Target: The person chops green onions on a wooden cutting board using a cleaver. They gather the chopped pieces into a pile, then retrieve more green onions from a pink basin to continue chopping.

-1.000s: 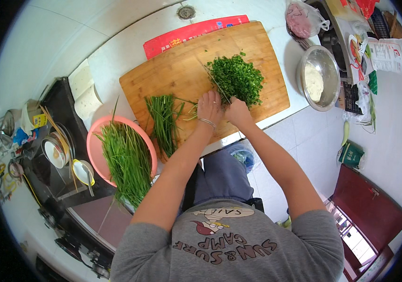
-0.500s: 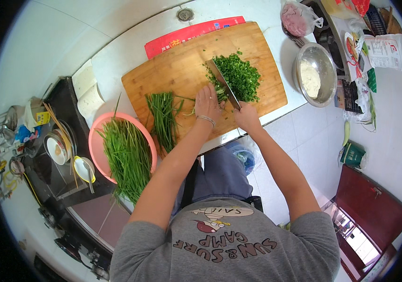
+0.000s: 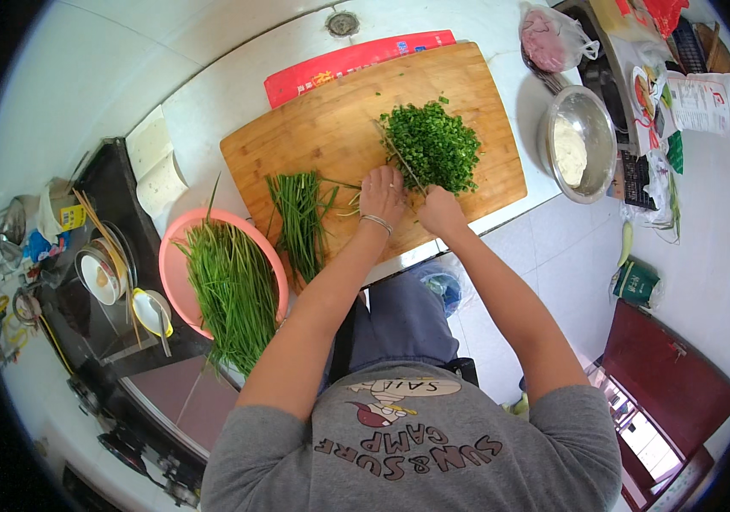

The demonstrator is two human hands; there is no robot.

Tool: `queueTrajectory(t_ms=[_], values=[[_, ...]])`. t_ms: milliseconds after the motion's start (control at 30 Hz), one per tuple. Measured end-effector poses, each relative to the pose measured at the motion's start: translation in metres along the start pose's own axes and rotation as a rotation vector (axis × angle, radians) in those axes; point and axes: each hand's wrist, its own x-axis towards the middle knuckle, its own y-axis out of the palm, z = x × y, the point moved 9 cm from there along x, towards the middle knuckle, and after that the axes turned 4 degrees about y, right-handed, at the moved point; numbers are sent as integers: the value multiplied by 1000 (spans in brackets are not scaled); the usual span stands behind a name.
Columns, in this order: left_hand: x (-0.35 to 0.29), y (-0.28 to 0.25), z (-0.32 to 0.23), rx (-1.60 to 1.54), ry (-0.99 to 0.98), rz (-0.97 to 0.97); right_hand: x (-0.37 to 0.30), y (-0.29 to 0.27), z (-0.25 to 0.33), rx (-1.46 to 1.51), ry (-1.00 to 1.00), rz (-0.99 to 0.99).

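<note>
On a wooden cutting board (image 3: 331,119), my right hand (image 3: 443,212) is wrapped round the handle of a kitchen knife (image 3: 401,156). Its blade appears as a thin line from above, along the left edge of a pile of chopped green chives (image 3: 435,143). Close to the blade's left side, my left hand (image 3: 382,198) presses down with bent fingers on chive stalks, mostly hidden beneath it. Further left on the board lies a bunch of uncut chives (image 3: 298,220). A pink basin (image 3: 172,266) beside the board holds more long chives (image 3: 233,286).
A steel bowl (image 3: 601,162) with pale dough (image 3: 568,152) stands right of the board, near a plastic bag of pink meat (image 3: 544,41). Behind the board lies a red packet (image 3: 356,64). Bowls (image 3: 102,275) and chopsticks (image 3: 110,235) rest on the dark stove at left.
The knife has turned from showing its flat side to standing nearly edge-on. My left hand stays on the chive stalks. The whole view has shifted slightly.
</note>
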Motion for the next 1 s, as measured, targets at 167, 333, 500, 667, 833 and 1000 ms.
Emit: queueTrajectory(t_ms=[167,333,500,667,833,1000], values=[[-3,1,-6,32,10,9,26,-2,14,77,-118,-149],[-2,-5,-2,-21,-11,-65,1,-18,9,195,-184,-148],[-1,-7,0,-4,0,-85,-30,-24,6,153,-118,-131],[0,-5,-2,32,5,-56,-19,-11,-8,62,-60,-87],[1,6,1,46,-28,49,-9,-2,-6,71,-22,-28],[-1,5,-2,51,15,-61,18,8,3,5,-132,-42]])
